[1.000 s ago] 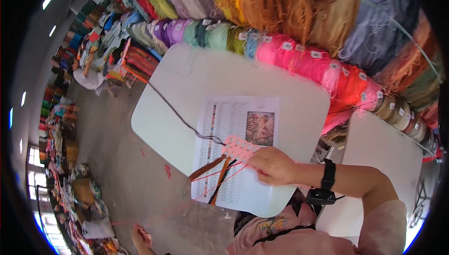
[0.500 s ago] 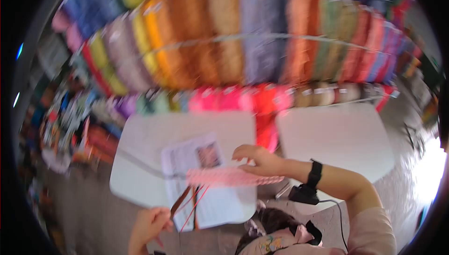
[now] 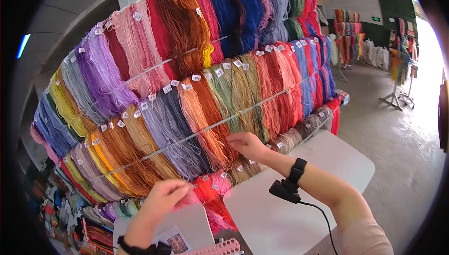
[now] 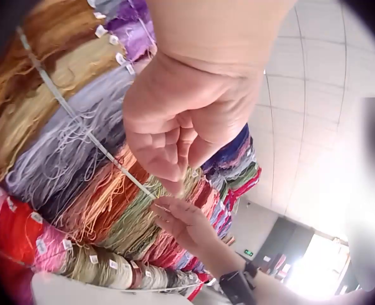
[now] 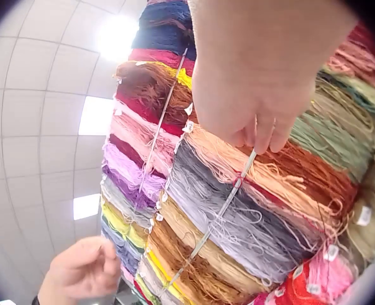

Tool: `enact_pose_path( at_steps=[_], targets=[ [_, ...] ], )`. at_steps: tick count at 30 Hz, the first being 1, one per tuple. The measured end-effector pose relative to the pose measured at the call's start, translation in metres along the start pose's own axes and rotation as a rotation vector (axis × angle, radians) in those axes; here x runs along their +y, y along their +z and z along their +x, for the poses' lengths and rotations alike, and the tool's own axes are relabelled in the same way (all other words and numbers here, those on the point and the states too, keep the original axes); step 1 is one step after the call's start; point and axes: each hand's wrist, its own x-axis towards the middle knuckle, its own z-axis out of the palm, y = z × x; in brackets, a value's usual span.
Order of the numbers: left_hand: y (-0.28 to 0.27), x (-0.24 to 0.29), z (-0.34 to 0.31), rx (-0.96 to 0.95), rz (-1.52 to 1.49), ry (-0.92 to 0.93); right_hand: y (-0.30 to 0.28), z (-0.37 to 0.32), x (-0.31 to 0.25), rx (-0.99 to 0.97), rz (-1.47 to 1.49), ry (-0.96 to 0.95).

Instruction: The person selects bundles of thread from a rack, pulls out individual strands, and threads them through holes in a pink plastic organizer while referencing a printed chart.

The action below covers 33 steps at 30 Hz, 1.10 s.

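Note:
My right hand (image 3: 250,147) reaches up to the hanging rust-orange skeins (image 3: 213,107), its fingers slightly bent in front of the strands. In the right wrist view, the right fingertips (image 5: 263,136) overlap a pale cord (image 5: 228,197) across the skeins; contact is unclear. Lower left, my left hand (image 3: 163,199) hovers in front of the rack with bent fingers. In the left wrist view, the left hand (image 4: 181,121) has thumb and fingertips close together; whether a thread lies between them cannot be made out. The pink perforated strip (image 3: 227,247) lies at the bottom edge.
Tiers of labelled skeins fill the rack. Below stand two white tables, the right tabletop (image 3: 285,185) and the left tabletop (image 3: 194,222), which bears a sheet with a picture (image 3: 177,243). Farther back at right is another yarn stand (image 3: 400,63).
The view has swung up and right to the rack. My right hand has left the pink strip and risen to the skeins; my left hand has come up from low at the left.

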Motion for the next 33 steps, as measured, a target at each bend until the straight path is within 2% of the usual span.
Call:
enact_pose_path(
  at_steps=[2, 4, 6, 7, 10, 11, 13, 14, 15, 19, 20, 25, 28, 33],
  targets=[
    [0.010, 0.009, 0.043, -0.011, 0.217, 0.158, -0.006, 0.023, 0.007, 0.005, -0.038, -0.087],
    [0.023, 0.017, 0.079, 0.147, 0.665, 0.375, -0.012, 0.043, 0.003, 0.009, -0.090, -0.098],
    [0.031, 0.024, 0.112, 0.275, 0.971, 0.590, -0.015, 0.069, -0.026, 0.011, -0.153, -0.053],
    [0.033, 0.027, 0.127, 0.337, 1.128, 0.695, -0.009, 0.085, -0.023, 0.105, -0.027, -0.138],
    [0.032, 0.039, 0.165, 0.380, 1.347, 0.781, -0.002, 0.120, -0.023, 0.267, -0.010, -0.161],
    [0.031, 0.042, 0.177, 0.404, 1.390, 0.780, 0.003, 0.131, -0.018, 0.379, -0.103, -0.154],
    [0.027, 0.040, 0.197, 0.443, 1.472, 0.771, 0.007, 0.141, -0.008, 0.385, -0.232, -0.103],
    [0.024, 0.037, 0.203, 0.444, 1.465, 0.732, 0.009, 0.145, -0.004, 0.388, -0.299, -0.075],
    [0.021, 0.034, 0.209, 0.443, 1.456, 0.694, 0.012, 0.148, 0.000, 0.428, -0.359, -0.129],
    [0.013, 0.024, 0.207, 0.450, 1.367, 0.624, 0.003, 0.151, 0.008, 0.289, 0.158, -0.063],
    [0.010, 0.024, 0.205, 0.438, 1.325, 0.631, -0.003, 0.145, 0.007, 0.229, 0.331, 0.033],
    [0.006, 0.024, 0.200, 0.453, 1.084, 0.712, -0.026, 0.139, 0.009, 0.019, 0.618, 0.099],
    [0.013, 0.037, 0.200, 0.451, 0.676, 0.597, -0.033, 0.138, 0.003, -0.066, 0.810, 0.176],
    [0.021, 0.048, 0.221, 0.332, -0.073, 0.244, -0.041, 0.134, 0.001, -0.214, 0.832, 0.196]
  ],
)
